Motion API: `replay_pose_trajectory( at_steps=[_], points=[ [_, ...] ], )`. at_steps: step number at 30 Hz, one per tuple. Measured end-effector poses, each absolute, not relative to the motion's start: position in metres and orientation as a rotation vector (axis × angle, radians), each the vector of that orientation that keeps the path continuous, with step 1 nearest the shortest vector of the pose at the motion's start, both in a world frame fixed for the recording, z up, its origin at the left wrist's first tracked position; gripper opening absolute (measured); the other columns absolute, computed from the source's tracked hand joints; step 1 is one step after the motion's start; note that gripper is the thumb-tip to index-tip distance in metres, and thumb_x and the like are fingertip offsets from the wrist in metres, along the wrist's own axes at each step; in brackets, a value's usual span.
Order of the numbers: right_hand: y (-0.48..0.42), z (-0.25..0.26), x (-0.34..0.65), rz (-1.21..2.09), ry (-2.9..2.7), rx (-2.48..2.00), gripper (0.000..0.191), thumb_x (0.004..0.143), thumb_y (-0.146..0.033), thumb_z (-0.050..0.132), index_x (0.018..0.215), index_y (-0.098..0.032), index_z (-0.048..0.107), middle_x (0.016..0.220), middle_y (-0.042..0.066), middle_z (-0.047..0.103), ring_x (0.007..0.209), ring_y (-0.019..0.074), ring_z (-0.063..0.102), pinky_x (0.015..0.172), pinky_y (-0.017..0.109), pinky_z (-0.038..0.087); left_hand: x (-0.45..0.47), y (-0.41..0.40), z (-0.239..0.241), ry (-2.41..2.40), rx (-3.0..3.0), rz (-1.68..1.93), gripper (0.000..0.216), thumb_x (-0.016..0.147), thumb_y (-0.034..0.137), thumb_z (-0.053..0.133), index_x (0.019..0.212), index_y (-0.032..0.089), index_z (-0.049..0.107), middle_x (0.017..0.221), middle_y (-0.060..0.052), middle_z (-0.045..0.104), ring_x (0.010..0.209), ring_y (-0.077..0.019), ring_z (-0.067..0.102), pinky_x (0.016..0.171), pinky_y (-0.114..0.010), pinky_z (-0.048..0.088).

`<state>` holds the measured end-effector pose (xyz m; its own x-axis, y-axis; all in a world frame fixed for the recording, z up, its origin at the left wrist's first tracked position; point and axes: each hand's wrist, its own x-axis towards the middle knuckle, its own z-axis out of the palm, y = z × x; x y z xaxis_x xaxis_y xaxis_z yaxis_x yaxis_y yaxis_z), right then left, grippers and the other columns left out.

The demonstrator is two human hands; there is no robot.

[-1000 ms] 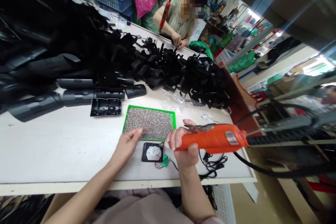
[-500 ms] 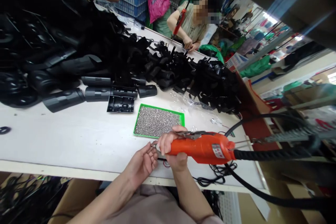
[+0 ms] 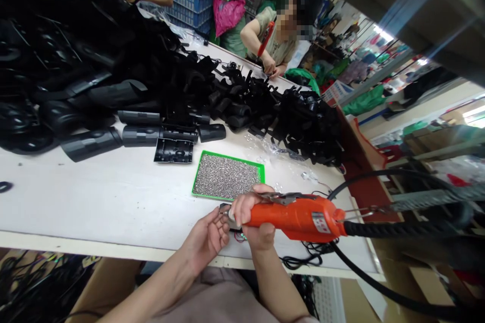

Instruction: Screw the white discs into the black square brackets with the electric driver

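Observation:
My right hand point(image 3: 244, 209) is wrapped around an orange electric screwdriver point(image 3: 295, 218), which lies almost level with its tip pointing left. A black hose or cord runs from its back end. At the tip, my left hand point(image 3: 208, 239) has thumb and forefinger pinched together by the bit; what they hold is too small to make out. A dark part point(image 3: 224, 207) shows just beyond those fingertips, mostly hidden. Behind both hands lies a green tray point(image 3: 262, 174) filled with small metal screws point(image 3: 223, 176). Thin coloured wires point(image 3: 239, 236) show under my right hand.
Black plastic housings point(image 3: 140, 136) and an open shell point(image 3: 173, 151) lie left of the tray. A large heap of black parts point(image 3: 242, 106) spans the table's back. Coiled black cable point(image 3: 303, 261) lies at right. Across the table, a co-worker point(image 3: 261, 35) uses a red screwdriver point(image 3: 266, 40).
My right hand and the orange screwdriver have shifted slightly right, with the back end a little lower. More of the dark part shows at the tip. The co-worker's red screwdriver has moved slightly down and right.

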<state>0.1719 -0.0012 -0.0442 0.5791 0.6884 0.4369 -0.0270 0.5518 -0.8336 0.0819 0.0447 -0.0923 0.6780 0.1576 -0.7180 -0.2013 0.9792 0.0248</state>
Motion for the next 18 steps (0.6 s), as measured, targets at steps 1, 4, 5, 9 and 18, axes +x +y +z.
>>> replay_pose_trajectory(
  at_steps=[1, 4, 5, 9, 18],
  points=[
    [-0.0010, -0.0439, 0.1724, 0.491, -0.858, -0.892, 0.047, 0.078, -0.067, 0.058, 0.108, -0.032, 0.050, 0.051, -0.009, 0.043, 0.037, 0.0119, 0.036, 0.050, 0.033, 0.048, 0.0821, 0.0444, -0.0919, 0.810, -0.062, 0.197, 0.022, 0.097, 0.020, 0.042, 0.086, 0.011, 0.059, 0.061, 0.001, 0.062, 0.044, -0.0075, 0.058, 0.042, -0.018, 0.047],
    [-0.0002, -0.0421, 0.1738, 0.504, -0.863, -0.850, 0.046, 0.079, -0.065, 0.059, 0.109, -0.032, 0.051, 0.052, -0.009, 0.042, 0.037, 0.0114, 0.037, 0.050, 0.031, 0.048, 0.0823, 0.0435, -0.0908, 0.829, -0.056, 0.183, 0.021, 0.096, 0.020, 0.043, 0.087, 0.011, 0.059, 0.062, 0.001, 0.062, 0.046, -0.0078, 0.058, 0.042, -0.018, 0.047],
    [0.0000, -0.0414, 0.1741, 0.510, -0.869, -0.835, 0.045, 0.079, -0.063, 0.060, 0.110, -0.032, 0.051, 0.052, -0.009, 0.042, 0.038, 0.0112, 0.038, 0.050, 0.031, 0.048, 0.0822, 0.0431, -0.0907, 0.835, -0.051, 0.176, 0.021, 0.096, 0.020, 0.043, 0.086, 0.011, 0.058, 0.061, 0.001, 0.062, 0.046, -0.0077, 0.059, 0.043, -0.018, 0.047],
    [-0.0009, -0.0402, 0.1752, 0.526, -0.874, -0.816, 0.044, 0.080, -0.062, 0.060, 0.110, -0.032, 0.051, 0.053, -0.010, 0.043, 0.039, 0.0105, 0.038, 0.051, 0.030, 0.048, 0.0822, 0.0409, -0.0916, 0.860, -0.034, 0.141, 0.023, 0.096, 0.021, 0.043, 0.079, 0.011, 0.056, 0.061, 0.000, 0.062, 0.046, -0.0076, 0.059, 0.043, -0.018, 0.046],
    [-0.0035, -0.0377, 0.1774, 0.587, -0.850, -0.768, 0.042, 0.080, -0.060, 0.062, 0.110, -0.031, 0.052, 0.053, -0.009, 0.042, 0.039, 0.0101, 0.038, 0.048, 0.028, 0.047, 0.0845, 0.0377, -0.0928, 0.850, -0.027, 0.124, 0.028, 0.096, 0.024, 0.045, 0.074, 0.011, 0.056, 0.059, 0.000, 0.061, 0.045, -0.0075, 0.058, 0.043, -0.018, 0.046]
  ],
)
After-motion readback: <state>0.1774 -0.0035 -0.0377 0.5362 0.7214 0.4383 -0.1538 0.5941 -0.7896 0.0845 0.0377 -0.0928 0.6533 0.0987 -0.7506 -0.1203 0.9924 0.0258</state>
